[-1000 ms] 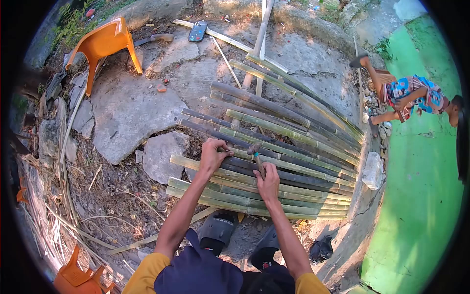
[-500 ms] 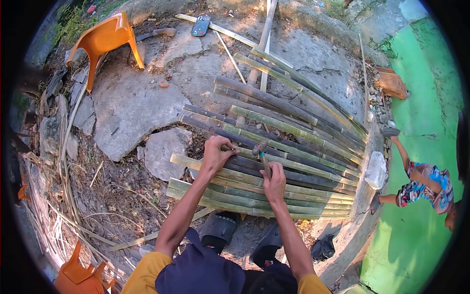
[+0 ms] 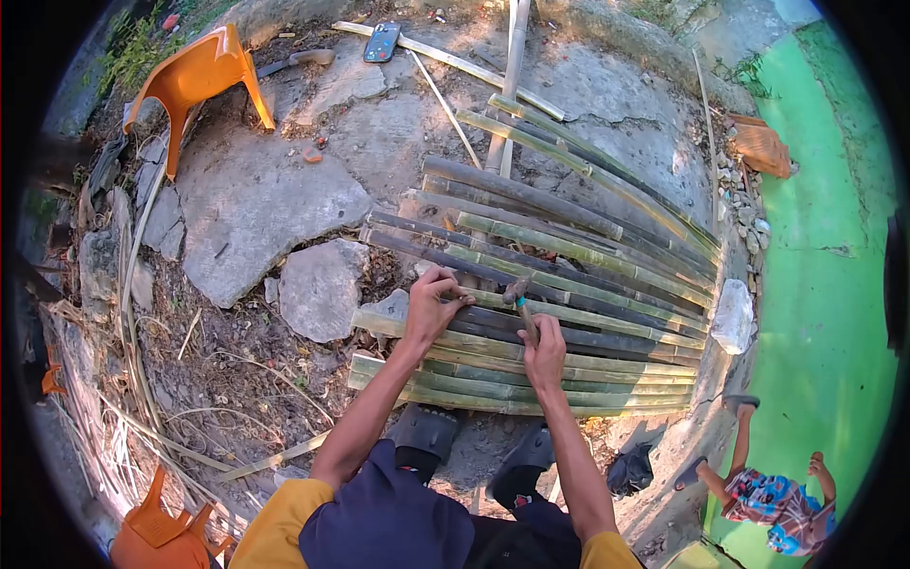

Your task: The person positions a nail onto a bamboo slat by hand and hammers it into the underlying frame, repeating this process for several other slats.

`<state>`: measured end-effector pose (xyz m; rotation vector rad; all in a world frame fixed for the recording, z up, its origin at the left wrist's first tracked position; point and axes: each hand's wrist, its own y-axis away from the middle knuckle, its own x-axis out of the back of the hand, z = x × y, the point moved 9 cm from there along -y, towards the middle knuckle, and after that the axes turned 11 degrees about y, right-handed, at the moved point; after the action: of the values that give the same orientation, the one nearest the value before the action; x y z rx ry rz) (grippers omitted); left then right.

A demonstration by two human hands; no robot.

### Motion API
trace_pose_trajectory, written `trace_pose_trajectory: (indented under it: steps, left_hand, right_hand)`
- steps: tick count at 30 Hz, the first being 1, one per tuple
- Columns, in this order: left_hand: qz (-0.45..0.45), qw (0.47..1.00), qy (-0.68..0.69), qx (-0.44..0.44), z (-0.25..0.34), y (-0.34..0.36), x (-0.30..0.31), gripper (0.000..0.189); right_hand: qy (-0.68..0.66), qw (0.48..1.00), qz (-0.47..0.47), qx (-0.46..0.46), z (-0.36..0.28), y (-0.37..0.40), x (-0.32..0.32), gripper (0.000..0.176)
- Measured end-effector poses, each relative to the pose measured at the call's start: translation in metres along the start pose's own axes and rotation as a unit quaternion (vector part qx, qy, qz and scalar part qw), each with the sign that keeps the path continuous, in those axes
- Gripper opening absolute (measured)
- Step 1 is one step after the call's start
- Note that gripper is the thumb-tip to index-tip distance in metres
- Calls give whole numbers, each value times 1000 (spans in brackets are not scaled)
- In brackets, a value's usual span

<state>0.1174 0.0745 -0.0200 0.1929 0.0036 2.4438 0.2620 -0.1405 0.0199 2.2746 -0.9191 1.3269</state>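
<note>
My right hand (image 3: 544, 356) is closed round the wooden handle of a small hammer (image 3: 518, 291). Its metal head is over the split bamboo slats (image 3: 559, 248), which lie side by side and fan out to the left. To the left of the hammer, my left hand (image 3: 433, 308) has thumb and fingers pinched together at the left part of a slat. Whatever sits between those fingertips is too small to make out. Beneath the slats runs a bamboo pole (image 3: 515, 71), visible at the top.
An orange plastic chair (image 3: 194, 85) stands upper left, near a large knife (image 3: 299, 61) and a phone (image 3: 382, 43). A white block (image 3: 733, 317) lies by the slats' right ends. Another person (image 3: 773, 507) is on the green ground at lower right.
The other person has moved down the view, toward the lower right. The view has shifted slightly, and both hands and the hammer keep nearly the same place over the slats.
</note>
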Motion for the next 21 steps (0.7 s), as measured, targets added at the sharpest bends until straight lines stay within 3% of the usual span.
trace_pose_trajectory:
  steps: [3,6,11,14,17,21]
  left_hand:
    - [-2,992,-110,-60,17,-2,2,23]
    - [-16,991,-122,-47,16,-3,-1,24]
    - [-20,978,-194,-70,32,-6,-6,21]
    - [-33,981,-175,-81,28,-7,-6,15]
    - [-53,981,-166,-84,22,-6,-11,13]
    - [-56,981,-169,-84,21,-4,-9,16]
  right_hand:
    - [-4,1000,5,-1,-7,-2,4,19]
    - [-29,999,28,-17,-25,-3,5,18]
    - [-115,986,-49,-107,-72,-36,-11,29]
    - [-195,979,-16,-61,-86,-55,-26,31]
    - [-134,988,-57,-56,-83,-60,-42,30]
    - [-154,987,-23,-39,-84,-60,-39,29]
